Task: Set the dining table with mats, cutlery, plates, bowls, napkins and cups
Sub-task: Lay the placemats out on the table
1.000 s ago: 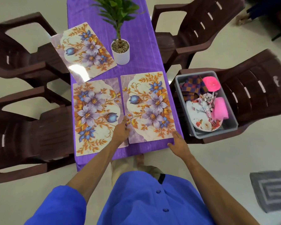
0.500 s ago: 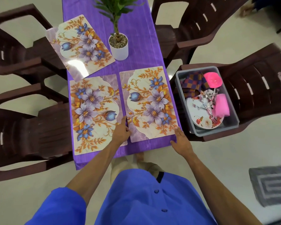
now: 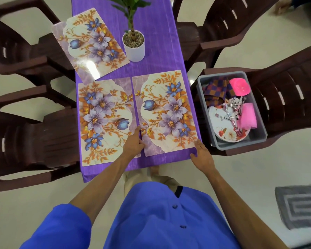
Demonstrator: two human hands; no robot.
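Purple tabletop (image 3: 156,33): my flat, relaxed hands, left (image 3: 134,145) and right (image 3: 201,153), square the near-right mat (image 3: 166,112). Likely next: the fourth mat.

No readable text, labels or numbers anywhere.

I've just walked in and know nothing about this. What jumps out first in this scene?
Three flowered mats lie on a purple tablecloth, two side by side near the person and one askew further off, beside a white potted plant. Both hands rest on the near right mat: the left hand at its left edge, the right hand at its near right corner. On a chair to the right, a grey bin holds plates, cutlery, pink cups and a checked cloth.
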